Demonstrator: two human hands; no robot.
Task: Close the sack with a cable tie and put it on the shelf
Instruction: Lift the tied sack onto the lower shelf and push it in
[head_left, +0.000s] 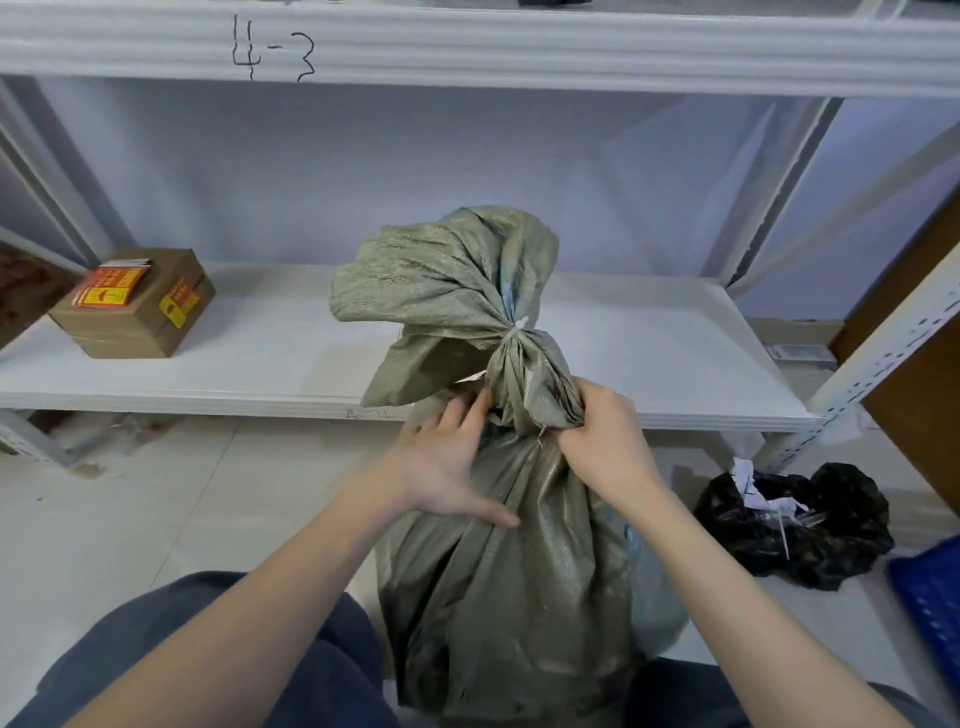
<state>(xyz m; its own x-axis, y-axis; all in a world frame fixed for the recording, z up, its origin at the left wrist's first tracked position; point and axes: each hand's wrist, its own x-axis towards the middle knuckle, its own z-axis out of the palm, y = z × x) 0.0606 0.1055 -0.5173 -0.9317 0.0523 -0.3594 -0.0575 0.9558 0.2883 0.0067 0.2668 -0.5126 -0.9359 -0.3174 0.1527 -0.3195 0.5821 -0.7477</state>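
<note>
A grey-green woven sack (509, 582) stands upright on the floor between my knees, in front of the white shelf (291, 364). A white cable tie (516, 328) cinches its gathered neck, and the loose top flares out above the tie. My right hand (602, 436) is closed around the bunched neck just below the tie. My left hand (452, 462) rests flat against the sack's left shoulder, fingers spread and reaching toward the neck.
A brown cardboard box (135, 306) with red and yellow labels sits at the shelf's left end. A black plastic bag (795, 525) with white scraps lies on the floor to the right, beside a blue crate (930, 597). An upper shelf beam (467, 47) spans overhead.
</note>
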